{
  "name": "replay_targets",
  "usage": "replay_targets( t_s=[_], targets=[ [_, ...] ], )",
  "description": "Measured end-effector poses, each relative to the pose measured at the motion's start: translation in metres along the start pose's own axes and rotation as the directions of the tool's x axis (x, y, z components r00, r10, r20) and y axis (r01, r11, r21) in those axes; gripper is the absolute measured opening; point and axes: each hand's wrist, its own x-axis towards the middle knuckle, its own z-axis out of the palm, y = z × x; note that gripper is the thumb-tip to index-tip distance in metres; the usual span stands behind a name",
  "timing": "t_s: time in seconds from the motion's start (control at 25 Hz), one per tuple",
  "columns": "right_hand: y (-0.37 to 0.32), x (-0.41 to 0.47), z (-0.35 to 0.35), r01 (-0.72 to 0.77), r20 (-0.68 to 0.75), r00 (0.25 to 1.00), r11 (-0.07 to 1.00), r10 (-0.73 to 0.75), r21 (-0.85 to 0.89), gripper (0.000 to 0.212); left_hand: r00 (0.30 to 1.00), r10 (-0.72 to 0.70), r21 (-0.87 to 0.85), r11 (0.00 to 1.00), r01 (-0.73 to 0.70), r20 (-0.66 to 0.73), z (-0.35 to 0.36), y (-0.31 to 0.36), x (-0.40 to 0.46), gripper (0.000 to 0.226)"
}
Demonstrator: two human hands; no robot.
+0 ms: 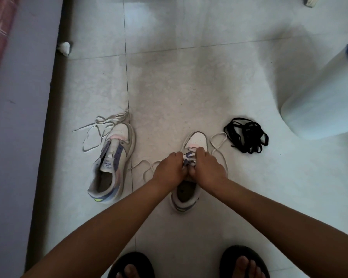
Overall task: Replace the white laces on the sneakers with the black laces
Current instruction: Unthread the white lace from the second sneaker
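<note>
Two white sneakers with purple trim stand on the tiled floor. The left sneaker (113,163) has no lace; a loose white lace (97,128) lies beside its toe. The right sneaker (191,187) still has its white lace (219,141) partly threaded, with loops trailing out on both sides. My left hand (169,167) and my right hand (207,167) are both on the right sneaker's lacing, fingers curled and pinching the white lace near the eyelets. A bundle of black laces (247,138) lies to the right of that sneaker.
A pale cylindrical container (321,97) stands at the right. A wall and dark skirting (48,117) run along the left. My feet in black sandals (243,261) are at the bottom edge. A small white scrap (63,48) lies by the skirting.
</note>
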Motion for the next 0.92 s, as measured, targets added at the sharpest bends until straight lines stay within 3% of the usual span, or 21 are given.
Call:
replay_targets(
  t_s=[0.12,0.2,0.32,0.4,0.56,0.64,0.72,0.8,0.92],
  targets=[
    [0.015,0.002,-0.008,0.034,0.017,0.999,0.999,-0.034,-0.009,0.034,0.999,0.036,-0.169,0.985,-0.031,0.029,-0.009,-0.007,-0.003,0.018],
    [0.027,-0.004,-0.014,0.101,-0.030,0.994,0.985,-0.106,-0.139,0.027,0.993,0.105,-0.202,0.975,-0.094,0.049,-0.013,-0.013,-0.005,0.019],
    [0.041,-0.018,-0.011,0.248,-0.131,0.940,0.896,-0.315,-0.369,0.028,0.964,0.252,-0.037,0.968,-0.250,0.089,-0.014,-0.020,-0.009,0.029],
    [0.044,-0.020,-0.011,0.278,-0.154,0.912,0.850,-0.379,-0.448,0.033,0.949,0.302,0.110,0.944,-0.311,0.095,-0.012,-0.024,-0.012,0.031],
    [0.042,-0.016,-0.014,0.285,-0.127,0.910,0.820,-0.393,-0.496,0.034,0.956,0.280,0.301,0.907,-0.293,0.087,-0.012,-0.023,-0.010,0.030],
    [0.042,-0.016,-0.012,0.300,-0.073,0.926,0.840,-0.370,-0.452,0.031,0.959,0.268,0.311,0.907,-0.283,0.091,-0.010,-0.020,-0.008,0.029],
    [0.043,-0.012,-0.009,0.288,-0.062,0.938,0.865,-0.341,-0.411,0.034,0.966,0.251,0.201,0.945,-0.259,0.066,-0.008,-0.018,-0.009,0.021],
    [0.041,-0.009,-0.009,0.261,-0.067,0.949,0.887,-0.308,-0.382,0.034,0.973,0.230,-0.021,0.973,-0.230,-0.002,-0.008,-0.019,-0.008,0.006],
    [0.039,-0.008,-0.008,0.299,0.001,0.946,0.876,-0.323,-0.379,0.032,0.996,0.074,-0.416,0.905,-0.084,-0.040,-0.013,-0.021,-0.007,0.032]
  ],
)
